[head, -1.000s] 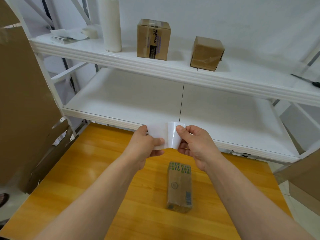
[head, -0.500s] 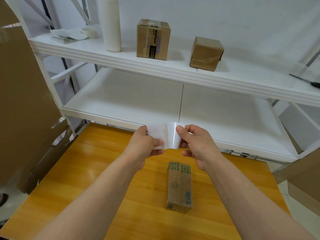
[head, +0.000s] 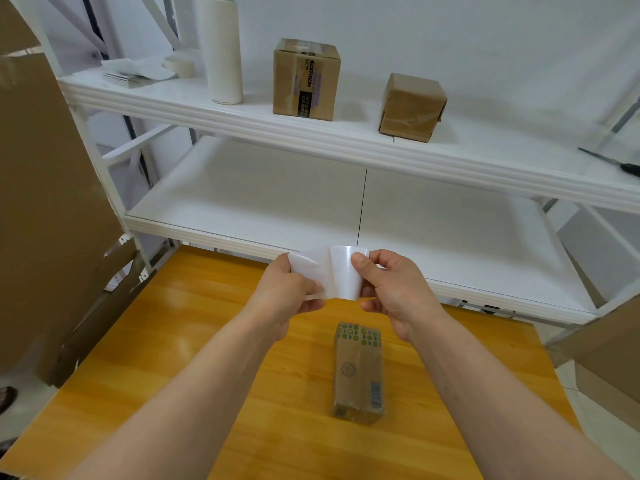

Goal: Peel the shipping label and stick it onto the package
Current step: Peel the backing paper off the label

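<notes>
A white shipping label [head: 337, 271] is held up in the air above the table between both hands. My left hand [head: 287, 292] pinches its left part, which curls away as a thinner sheet. My right hand [head: 391, 292] pinches the right edge with thumb on the front. Below the hands, a brown paper-wrapped package [head: 358, 370] with a green patterned end lies flat on the orange wooden table [head: 180, 341]. The label's printed side faces away and I cannot read it.
A white shelf unit [head: 311, 133] stands behind the table, with two cardboard boxes [head: 306, 77], a white cylinder [head: 221, 50], papers [head: 135, 72] and scissors [head: 616, 162] on its upper shelf. Flat cardboard [head: 45, 202] leans at the left; more boxes [head: 609, 368] stand at the right.
The two layers have spread slightly further apart at the left. Both hands stay in almost the same place above the package.
</notes>
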Demonstrator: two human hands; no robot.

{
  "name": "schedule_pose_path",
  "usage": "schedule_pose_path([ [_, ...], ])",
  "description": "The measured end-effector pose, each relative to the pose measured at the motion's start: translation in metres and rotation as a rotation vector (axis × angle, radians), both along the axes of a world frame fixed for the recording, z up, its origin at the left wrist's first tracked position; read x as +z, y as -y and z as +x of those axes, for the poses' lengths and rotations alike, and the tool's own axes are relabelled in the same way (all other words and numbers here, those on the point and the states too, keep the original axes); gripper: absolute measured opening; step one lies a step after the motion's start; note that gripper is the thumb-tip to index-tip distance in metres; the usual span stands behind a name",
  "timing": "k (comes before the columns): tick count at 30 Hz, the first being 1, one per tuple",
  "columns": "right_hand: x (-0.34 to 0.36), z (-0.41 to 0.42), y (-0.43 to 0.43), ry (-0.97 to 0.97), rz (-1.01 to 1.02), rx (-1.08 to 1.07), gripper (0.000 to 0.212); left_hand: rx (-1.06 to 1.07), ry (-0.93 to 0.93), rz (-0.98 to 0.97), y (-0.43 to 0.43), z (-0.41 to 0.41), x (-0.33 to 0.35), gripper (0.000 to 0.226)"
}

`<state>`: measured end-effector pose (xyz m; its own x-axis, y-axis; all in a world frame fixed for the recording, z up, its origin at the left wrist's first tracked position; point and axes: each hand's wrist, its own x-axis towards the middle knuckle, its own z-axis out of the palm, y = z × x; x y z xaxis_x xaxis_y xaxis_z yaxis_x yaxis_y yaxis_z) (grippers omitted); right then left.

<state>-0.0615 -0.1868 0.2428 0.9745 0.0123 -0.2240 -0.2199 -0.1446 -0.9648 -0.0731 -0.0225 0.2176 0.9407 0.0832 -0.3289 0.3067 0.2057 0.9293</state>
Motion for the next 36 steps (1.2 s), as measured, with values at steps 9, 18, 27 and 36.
schedule_pose_path([
  [9, -0.0010, -0.0011, 0.0031, 0.006, -0.008, -0.010, 0.016, 0.015, -0.005, 0.010, 0.0033, -0.0015, 0.0003, 0.042],
  [18, -0.0048, 0.0001, 0.0034, 0.006, -0.010, -0.005, 0.018, 0.030, 0.016, 0.035, 0.0028, -0.0039, 0.0007, 0.026],
  [27, -0.0063, 0.0014, 0.0051, -0.003, -0.031, -0.022, 0.020, 0.064, -0.007, 0.096, -0.0002, -0.0047, 0.0006, 0.025],
  [36, -0.0053, 0.0024, 0.0039, 0.001, -0.049, -0.026, 0.018, 0.104, -0.030, 0.097, -0.0006, -0.0025, 0.0004, 0.037],
])
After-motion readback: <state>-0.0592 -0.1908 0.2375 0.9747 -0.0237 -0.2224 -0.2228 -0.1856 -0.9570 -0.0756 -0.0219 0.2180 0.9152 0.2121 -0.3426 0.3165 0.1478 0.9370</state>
